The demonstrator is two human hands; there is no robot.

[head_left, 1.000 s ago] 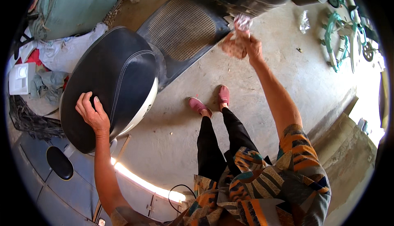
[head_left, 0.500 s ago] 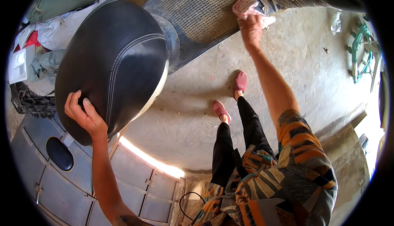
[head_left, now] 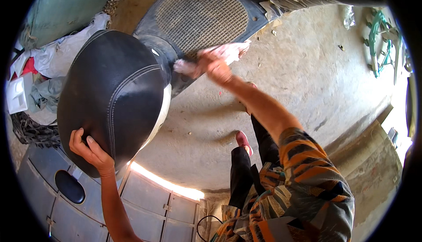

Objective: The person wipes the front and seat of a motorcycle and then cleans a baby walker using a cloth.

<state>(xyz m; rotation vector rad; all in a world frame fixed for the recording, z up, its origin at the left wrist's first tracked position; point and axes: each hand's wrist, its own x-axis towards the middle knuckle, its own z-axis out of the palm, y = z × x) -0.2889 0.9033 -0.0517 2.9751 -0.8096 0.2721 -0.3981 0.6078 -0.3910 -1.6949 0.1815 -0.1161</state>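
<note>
A large black scooter seat (head_left: pixel 110 92) with pale double stitching fills the left middle. My left hand (head_left: pixel 91 152) rests on its near end, fingers spread over the cover and holding nothing. My right hand (head_left: pixel 215 68), smeared by motion, grips a pink and white cloth (head_left: pixel 231 52). It is at the near edge of the dusty scooter footboard (head_left: pixel 202 11), close to where the board meets the seat base. Ridged squares pattern the mat, brown with dirt. The cloth's ends stick out on both sides of the hand.
A grey metal door (head_left: pixel 143 198) stands at the lower left, with an oval black mirror (head_left: pixel 69 187) before it. White and grey cloths (head_left: pixel 57 57) are heaped left of the seat. A green metal frame (head_left: pixel 378 40) lies at the far right on the concrete floor (head_left: pixel 285 62).
My right hand has swept the cloth from the footboard's far right end leftward and nearer, toward the seat. The left hand stays on the seat. My feet have shifted, and the view has moved slightly.
</note>
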